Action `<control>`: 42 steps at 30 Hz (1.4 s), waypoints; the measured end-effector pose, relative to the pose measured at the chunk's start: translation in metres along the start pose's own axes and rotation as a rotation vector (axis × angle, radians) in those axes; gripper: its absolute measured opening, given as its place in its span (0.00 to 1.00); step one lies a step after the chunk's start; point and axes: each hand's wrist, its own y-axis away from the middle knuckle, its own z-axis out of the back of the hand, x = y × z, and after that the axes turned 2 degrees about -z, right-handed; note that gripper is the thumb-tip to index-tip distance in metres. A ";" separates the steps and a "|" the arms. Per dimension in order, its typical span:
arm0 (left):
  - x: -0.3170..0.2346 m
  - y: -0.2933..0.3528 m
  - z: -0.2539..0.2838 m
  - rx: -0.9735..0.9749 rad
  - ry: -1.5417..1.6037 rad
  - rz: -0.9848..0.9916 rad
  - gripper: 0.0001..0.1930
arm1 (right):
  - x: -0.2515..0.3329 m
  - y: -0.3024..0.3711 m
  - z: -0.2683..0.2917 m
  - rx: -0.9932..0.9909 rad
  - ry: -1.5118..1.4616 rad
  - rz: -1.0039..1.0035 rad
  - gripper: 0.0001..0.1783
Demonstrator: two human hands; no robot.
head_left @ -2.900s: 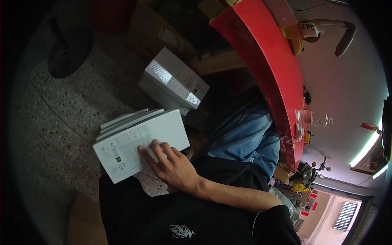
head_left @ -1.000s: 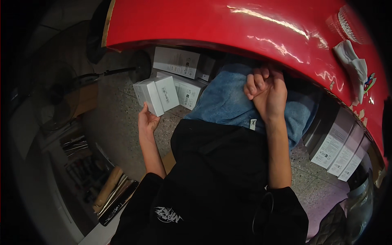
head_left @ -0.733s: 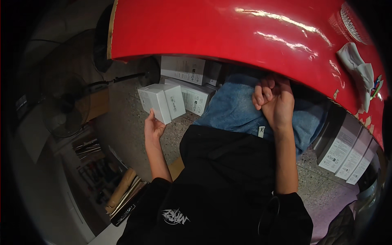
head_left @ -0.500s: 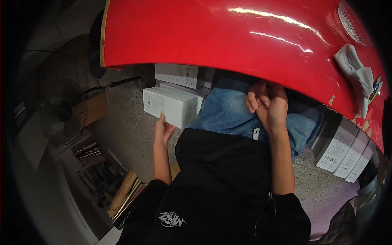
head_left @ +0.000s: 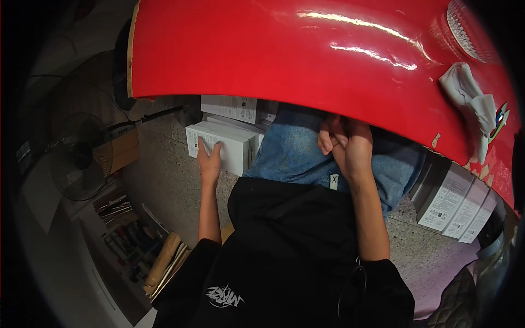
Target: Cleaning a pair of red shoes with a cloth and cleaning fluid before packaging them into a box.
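My left hand (head_left: 209,160) rests against the near face of a white box (head_left: 232,154) on the floor left of my knees. Its thumb and a finger are spread apart on the cardboard, and the box is not gripped. More white boxes (head_left: 228,106) stand behind that one, partly under the red table (head_left: 246,54). Over my lap in blue jeans (head_left: 290,145), my right hand (head_left: 348,145) is turned up just at the table's edge. Its fingers are curled in loosely, with nothing seen in them; the edge hides part of this hand.
Several white boxes (head_left: 448,202) stand in a row right of my legs. On the tabletop lie a white cloth (head_left: 467,98), a green-handled tool (head_left: 499,123) and a clear glass dish (head_left: 465,33). A fan (head_left: 82,158) and a cardboard box (head_left: 123,150) are at left.
My left hand has gone from the lower edge of the white box up onto its near face, fingers now spread. The right hand stays over my lap. The whole view has shifted slightly.
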 end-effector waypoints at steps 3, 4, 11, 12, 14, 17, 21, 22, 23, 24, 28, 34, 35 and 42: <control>-0.055 0.023 -0.027 -0.021 -0.393 -0.012 0.53 | -0.001 0.000 -0.003 -0.028 -0.008 -0.002 0.25; -0.075 0.036 -0.037 -0.029 -0.391 -0.018 0.53 | 0.000 0.000 -0.003 -0.020 -0.009 0.005 0.25; -0.057 0.060 -0.057 -0.077 -0.446 -0.144 0.49 | 0.006 0.004 0.007 -0.093 0.250 -0.084 0.25; -0.047 0.055 -0.045 -0.135 -0.409 -0.206 0.48 | 0.008 0.008 0.000 -0.048 0.336 -0.088 0.22; -0.047 0.046 -0.013 -0.180 -0.220 -0.375 0.43 | 0.028 0.021 0.001 0.145 0.645 -0.154 0.14; -0.040 0.034 0.057 -0.176 0.389 -0.075 0.39 | 0.078 0.068 -0.009 0.366 0.500 -0.158 0.12; -0.055 0.031 0.142 -0.165 0.741 0.125 0.31 | 0.131 0.135 -0.023 0.135 0.353 0.566 0.09; -0.054 0.030 0.160 -0.201 0.786 0.117 0.32 | 0.140 0.135 -0.032 -0.082 0.622 0.784 0.10; -0.084 0.046 0.171 -0.197 0.775 0.053 0.29 | 0.149 0.130 -0.040 -0.313 0.891 0.990 0.13; -0.075 0.037 0.188 -0.304 0.799 -0.140 0.29 | 0.164 0.121 -0.051 -0.411 1.153 1.110 0.16; -0.139 0.064 0.201 -0.601 0.142 -0.577 0.33 | 0.193 0.085 -0.066 -0.531 1.789 1.169 0.26; -0.237 0.064 0.153 -0.271 -0.393 -1.178 0.37 | 0.204 0.070 -0.047 -0.475 2.000 0.971 0.25; -0.246 0.060 0.149 -0.163 -0.555 -1.218 0.35 | 0.204 0.072 -0.048 -0.460 1.876 0.954 0.24; -0.294 0.046 0.131 -0.068 -0.113 -0.984 0.45 | 0.242 0.101 -0.121 -0.122 0.866 0.966 0.21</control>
